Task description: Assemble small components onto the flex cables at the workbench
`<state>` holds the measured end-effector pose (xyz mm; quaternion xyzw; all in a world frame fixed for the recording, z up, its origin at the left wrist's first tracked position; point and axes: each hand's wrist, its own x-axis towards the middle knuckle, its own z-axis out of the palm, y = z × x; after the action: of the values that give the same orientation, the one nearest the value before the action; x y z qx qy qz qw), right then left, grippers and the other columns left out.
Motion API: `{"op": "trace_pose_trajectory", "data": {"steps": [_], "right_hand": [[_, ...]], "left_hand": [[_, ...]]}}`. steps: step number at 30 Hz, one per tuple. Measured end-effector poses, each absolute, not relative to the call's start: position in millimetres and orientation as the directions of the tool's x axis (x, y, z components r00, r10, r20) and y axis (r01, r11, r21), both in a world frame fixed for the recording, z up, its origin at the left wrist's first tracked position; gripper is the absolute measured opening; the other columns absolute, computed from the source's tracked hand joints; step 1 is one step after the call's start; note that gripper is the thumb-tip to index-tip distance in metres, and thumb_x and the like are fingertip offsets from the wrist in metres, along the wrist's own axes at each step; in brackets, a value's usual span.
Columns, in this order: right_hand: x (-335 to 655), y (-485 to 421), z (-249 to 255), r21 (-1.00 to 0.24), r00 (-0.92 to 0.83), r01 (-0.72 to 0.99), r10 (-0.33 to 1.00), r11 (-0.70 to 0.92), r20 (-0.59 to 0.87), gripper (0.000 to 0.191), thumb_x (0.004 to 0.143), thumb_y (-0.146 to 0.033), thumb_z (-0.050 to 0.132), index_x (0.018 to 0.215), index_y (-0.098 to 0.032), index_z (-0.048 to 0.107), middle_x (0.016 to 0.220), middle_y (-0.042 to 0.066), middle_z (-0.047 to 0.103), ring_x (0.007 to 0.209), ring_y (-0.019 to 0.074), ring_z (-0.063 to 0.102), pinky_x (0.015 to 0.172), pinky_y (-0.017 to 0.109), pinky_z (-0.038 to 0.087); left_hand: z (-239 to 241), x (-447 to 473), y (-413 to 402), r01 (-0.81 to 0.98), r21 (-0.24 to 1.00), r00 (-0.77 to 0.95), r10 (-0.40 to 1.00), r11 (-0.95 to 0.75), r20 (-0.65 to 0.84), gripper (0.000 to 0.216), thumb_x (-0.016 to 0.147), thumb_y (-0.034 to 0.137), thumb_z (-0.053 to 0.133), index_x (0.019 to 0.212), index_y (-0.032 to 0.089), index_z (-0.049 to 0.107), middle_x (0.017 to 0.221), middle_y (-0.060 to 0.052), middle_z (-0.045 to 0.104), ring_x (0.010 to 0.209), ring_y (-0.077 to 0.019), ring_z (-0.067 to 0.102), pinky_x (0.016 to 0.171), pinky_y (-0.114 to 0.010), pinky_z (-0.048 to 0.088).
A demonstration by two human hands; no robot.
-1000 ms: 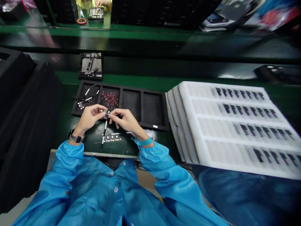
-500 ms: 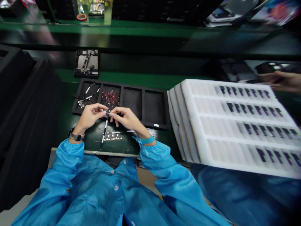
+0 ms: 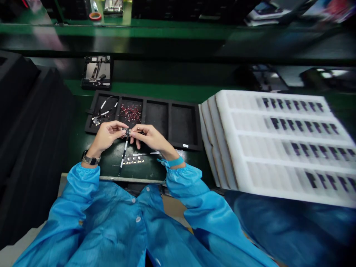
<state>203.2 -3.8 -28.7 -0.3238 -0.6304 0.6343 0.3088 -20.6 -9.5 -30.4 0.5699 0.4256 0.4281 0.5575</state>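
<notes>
Small component (image 3: 127, 131) pinched between left hand (image 3: 107, 136) and right hand (image 3: 151, 139), fingertips meeting, wrists raised

Hands: two, left hand (image 3: 107, 135) and right hand (image 3: 150, 138). Small board (image 3: 127, 131): one. Black tray (image 3: 144, 97): one, four compartments. White foam trays (image 3: 278, 112): three stacked, top one with four rows. Wristwatch (image 3: 90, 160): one. Blue wristband (image 3: 174, 162): one. Red tape roll (image 3: 95, 16): one.

Compartment tray (image 3: 178, 107) behind hands, foam trays (image 3: 239, 174) right

Dim overhead light, glare on the far bench, edges blurred and bent, centre sharp.
</notes>
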Motion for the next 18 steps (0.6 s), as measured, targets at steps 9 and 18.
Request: {"op": "trace_pose_trajectory", "data": {"steps": [9,18], "right_hand": [[205.5,-3.0,-29.4,-0.999,-0.613,0.006,0.789,-0.052,-0.045,0.046,0.093,-0.063,0.076,0.09,-0.018,0.069,0.077,0.001,0.076,0.05,0.0112,0.065,0.054,0.024,0.05],[207.7,0.4,-29.2,-0.995,-0.657,-0.027,0.752,-0.096,-0.055,0.046,0.091,-0.062,0.079,0.088,-0.017,0.068,0.075,0.001,0.076,0.05,0.0111,0.065,0.053,0.024,0.05]], "left_hand": [[-30.5,-18.6,-9.7,-0.021,1.0,0.271,0.963,-0.004,0.009,0.03,0.076,0.034,0.089,0.098,0.014,0.082,0.079,-0.005,0.076,0.072,-0.0177,0.07,0.074,-0.032,0.059],[-29.5,-16.1,-10.0,-0.06,0.998,0.282,0.959,0.037,-0.019,0.028,0.074,0.031,0.09,0.095,0.014,0.083,0.081,-0.005,0.078,0.07,-0.0162,0.07,0.072,-0.03,0.058]]}}
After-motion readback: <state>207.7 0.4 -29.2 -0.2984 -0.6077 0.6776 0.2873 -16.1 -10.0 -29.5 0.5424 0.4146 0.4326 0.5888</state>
